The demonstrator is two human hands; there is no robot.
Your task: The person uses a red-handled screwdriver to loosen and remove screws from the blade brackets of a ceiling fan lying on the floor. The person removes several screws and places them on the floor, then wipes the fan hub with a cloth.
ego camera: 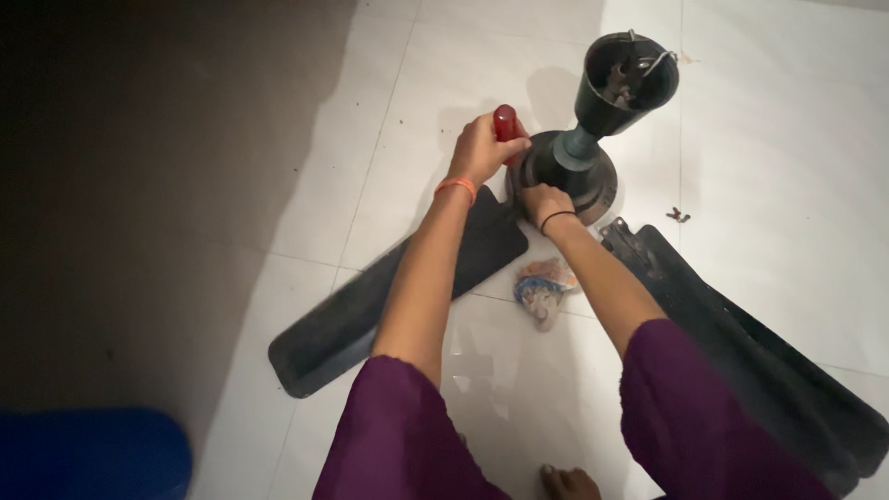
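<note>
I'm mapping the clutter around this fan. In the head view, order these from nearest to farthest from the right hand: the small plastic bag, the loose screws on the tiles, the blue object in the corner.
1. Small plastic bag: just below the right hand, between the forearms.
2. Loose screws: on the tiles, out to its right.
3. Blue object: far lower-left corner.

A floor (pixel 778 139) of glossy white tiles carries everything, its left part in deep shadow. On it lies a dark ceiling fan motor (pixel 567 171) with an upright stem and cup. One dark blade (pixel 370 310) stretches toward the lower left, and another blade (pixel 741 343) lies toward the lower right. A crumpled plastic packet (pixel 544 287) lies between them, small screws (pixel 678 215) sit to the right, and a blue object (pixel 88 454) rests at the lower left corner.
</note>
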